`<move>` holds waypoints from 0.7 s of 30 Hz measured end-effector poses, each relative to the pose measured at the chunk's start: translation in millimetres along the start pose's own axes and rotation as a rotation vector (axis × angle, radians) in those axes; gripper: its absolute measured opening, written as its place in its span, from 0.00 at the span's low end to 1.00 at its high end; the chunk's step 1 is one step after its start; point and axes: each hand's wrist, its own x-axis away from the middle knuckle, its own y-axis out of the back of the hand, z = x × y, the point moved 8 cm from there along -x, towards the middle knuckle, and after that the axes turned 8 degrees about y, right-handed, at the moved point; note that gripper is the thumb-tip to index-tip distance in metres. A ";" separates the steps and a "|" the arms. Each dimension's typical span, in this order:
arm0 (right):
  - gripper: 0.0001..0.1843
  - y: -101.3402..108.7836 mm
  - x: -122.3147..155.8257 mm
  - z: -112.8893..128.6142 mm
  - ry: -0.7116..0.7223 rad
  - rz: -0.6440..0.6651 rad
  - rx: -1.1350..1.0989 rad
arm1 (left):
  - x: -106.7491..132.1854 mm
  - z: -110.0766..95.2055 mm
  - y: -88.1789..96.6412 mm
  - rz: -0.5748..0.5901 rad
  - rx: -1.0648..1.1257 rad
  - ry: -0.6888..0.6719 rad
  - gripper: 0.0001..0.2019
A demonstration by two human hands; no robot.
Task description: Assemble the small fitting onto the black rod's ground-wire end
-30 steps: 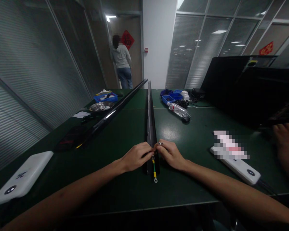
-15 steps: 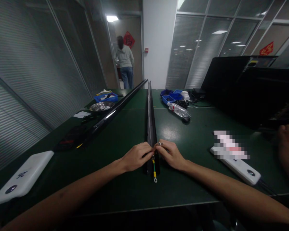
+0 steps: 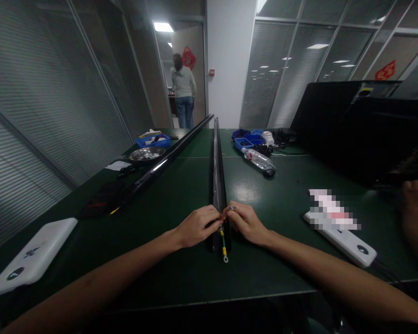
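Changes since the earlier frame: both hands stay in the same place. The person in the far doorway has stepped further through it, and a co-worker's hand at the right edge of the worktop sits lower.

Writing: the white device at the near left corner has a dark mark I cannot read. The white device towards the near right has a blurred label. The red decorations on the door and on the glass wall are too small to read.

Item 1, black rail: lies down the middle of the worktop, from close to the near edge to the far edge.

Item 2, green-yellow wire: lies on the rail's near end, its ring terminal pointing at the near edge.

Item 3, my left hand: palm down, forearm flat, fingertips pinched together on the wire's upper end.

Item 4, my right hand: mirrors the left, with its fingertips touching it and closed on a small metal piece.

Item 5, second rail: angles towards the far edge, left of the first.

Item 6, water bottle: lies on its side towards the far right.
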 end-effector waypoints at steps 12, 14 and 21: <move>0.18 2.5 -2.7 7.7 0.025 -0.003 0.085 | -0.1 1.5 -0.6 0.000 0.001 0.011 0.13; 0.19 2.2 -2.5 6.5 0.019 -0.001 0.073 | 0.1 2.1 -0.7 -0.003 0.003 0.018 0.12; 0.21 1.7 -2.8 8.1 0.031 -0.003 0.092 | -0.3 1.4 0.1 -0.007 0.007 0.022 0.12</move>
